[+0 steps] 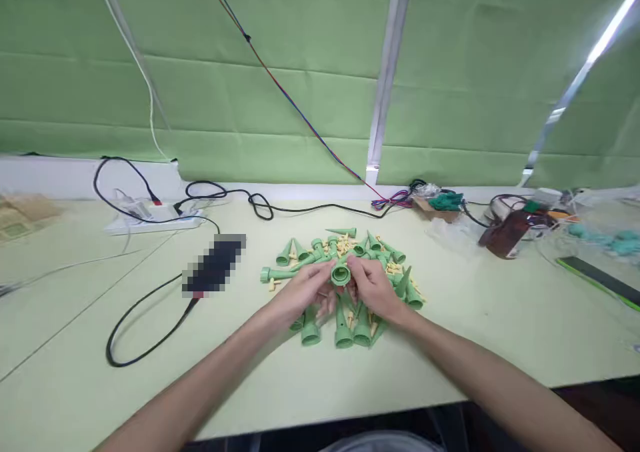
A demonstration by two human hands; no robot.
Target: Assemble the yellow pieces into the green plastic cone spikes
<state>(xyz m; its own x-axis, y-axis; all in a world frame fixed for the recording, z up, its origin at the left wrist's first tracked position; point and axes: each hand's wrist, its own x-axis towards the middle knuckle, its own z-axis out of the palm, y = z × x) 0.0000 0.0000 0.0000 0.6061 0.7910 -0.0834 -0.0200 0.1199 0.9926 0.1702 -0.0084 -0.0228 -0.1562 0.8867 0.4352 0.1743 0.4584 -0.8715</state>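
Both hands meet over a pile of green plastic cones (373,249) and small cream-coloured pegs (345,244) in the middle of the pale green table (475,325). My left hand (305,292) and my right hand (373,289) both close their fingers round one green cone (341,274), whose open round mouth faces me. Several more cones lie under and in front of the hands. What else the fingers may hold is hidden.
A dark blurred-out device (214,265) with a black cable (135,329) lies left of the pile. A white power strip (150,220) sits at the back left. Cluttered wires, a brown object (507,233) and teal parts (615,242) fill the back right. A green curtain hangs behind.
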